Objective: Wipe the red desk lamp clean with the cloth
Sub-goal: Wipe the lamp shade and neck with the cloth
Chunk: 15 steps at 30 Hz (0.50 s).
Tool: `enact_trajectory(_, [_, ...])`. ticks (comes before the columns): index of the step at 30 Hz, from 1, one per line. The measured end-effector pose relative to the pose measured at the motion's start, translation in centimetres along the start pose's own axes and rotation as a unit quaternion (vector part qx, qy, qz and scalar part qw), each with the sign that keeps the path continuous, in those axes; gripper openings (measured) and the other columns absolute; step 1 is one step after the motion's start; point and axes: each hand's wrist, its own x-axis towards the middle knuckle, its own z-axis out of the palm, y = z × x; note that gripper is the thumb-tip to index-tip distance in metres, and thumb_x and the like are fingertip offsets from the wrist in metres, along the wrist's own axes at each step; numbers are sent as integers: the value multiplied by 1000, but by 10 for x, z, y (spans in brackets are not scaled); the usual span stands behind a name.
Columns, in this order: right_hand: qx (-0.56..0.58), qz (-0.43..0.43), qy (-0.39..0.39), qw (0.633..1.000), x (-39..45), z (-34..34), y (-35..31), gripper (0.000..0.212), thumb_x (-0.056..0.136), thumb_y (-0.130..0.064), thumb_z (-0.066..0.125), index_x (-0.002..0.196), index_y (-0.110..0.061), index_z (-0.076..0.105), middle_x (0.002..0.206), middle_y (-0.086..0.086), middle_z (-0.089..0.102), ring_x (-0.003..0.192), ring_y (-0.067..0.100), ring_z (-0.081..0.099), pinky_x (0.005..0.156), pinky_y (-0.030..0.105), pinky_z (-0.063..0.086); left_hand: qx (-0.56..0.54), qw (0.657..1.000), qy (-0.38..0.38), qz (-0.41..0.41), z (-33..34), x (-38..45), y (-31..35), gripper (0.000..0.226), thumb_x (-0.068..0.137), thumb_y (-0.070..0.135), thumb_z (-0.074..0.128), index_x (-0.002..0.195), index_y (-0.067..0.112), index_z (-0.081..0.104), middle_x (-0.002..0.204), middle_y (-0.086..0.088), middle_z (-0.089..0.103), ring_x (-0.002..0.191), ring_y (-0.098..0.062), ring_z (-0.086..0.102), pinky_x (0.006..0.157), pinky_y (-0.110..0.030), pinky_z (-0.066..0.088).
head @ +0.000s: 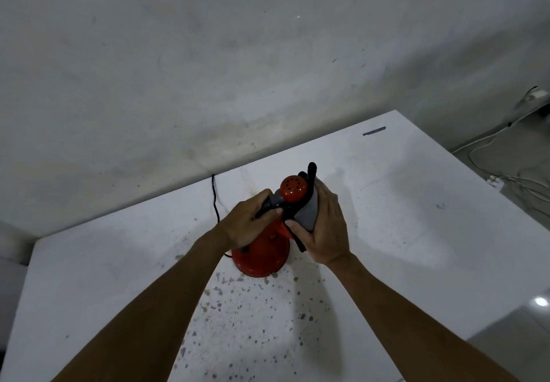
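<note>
The red metal desk lamp (262,250), with a round dished base and a small domed head pierced by vent holes, stands on the white speckled tabletop (387,218) close to the grey plastered wall (208,69). Its black power cord (215,197) runs off the back edge of the table beside the wall.

The left hand (248,222) is clenched around the black flexible neck just behind the head, steadying the lamp. The right hand (326,227) grasps a grey cloth with dark edging (308,213), pressing it flat against the right side of the head; a dark end of the cloth sticks up above the fingers and another hangs below the thumb.

The step in hand appears to be wiping the lamp head. To do it well, the left hand should hold the neck firm so the head does not swing away under pressure, while the right hand sweeps the cloth around the dome in overlapping passes, working over the vent holes where dust would likely collect. Turning the head with the neck grip would bring the far side into reach instead of stretching around it. The loose cloth ends are best gathered into the palm so they do not drag. The neck and base look still to be done, so working top down would keep loosened dirt from falling onto cleaned parts.
</note>
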Motion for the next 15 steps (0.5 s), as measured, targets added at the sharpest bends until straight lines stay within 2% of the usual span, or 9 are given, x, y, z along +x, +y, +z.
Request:
enact_trajectory(5, [-5,41,23,999,-11,6,-7,96,90,-72,57,158,-10,30,160,10,43,149,27,40,116,56,40,-8,1000,-7,4,-1,0,-4,24,99,44,50,100,19,52,83,-8,59,73,-12,51,71,-33,44])
enact_trajectory(9, [-13,73,31,997,-23,6,-9,102,88,-72,60,160,-8,26,164,8,36,153,24,34,119,53,38,-10,1000,-10,7,-2,-1,-1,27,100,42,51,98,15,51,79,-9,55,70,-11,47,68,-29,39])
enact_trajectory(12, [-19,90,31,995,-34,5,-15,114,82,-69,72,161,-6,20,167,8,30,156,23,28,122,52,36,-18,1000,-16,5,-4,-1,-1,28,100,42,51,97,15,50,77,-7,53,69,-11,46,68,-29,39])
enact_trajectory(15, [-16,132,30,991,-43,8,-22,130,71,-69,83,163,-8,14,168,7,28,157,22,26,122,52,36,-19,1000,-18,3,-4,-2,-1,28,99,43,51,98,15,50,82,-16,56,69,-11,46,67,-28,39])
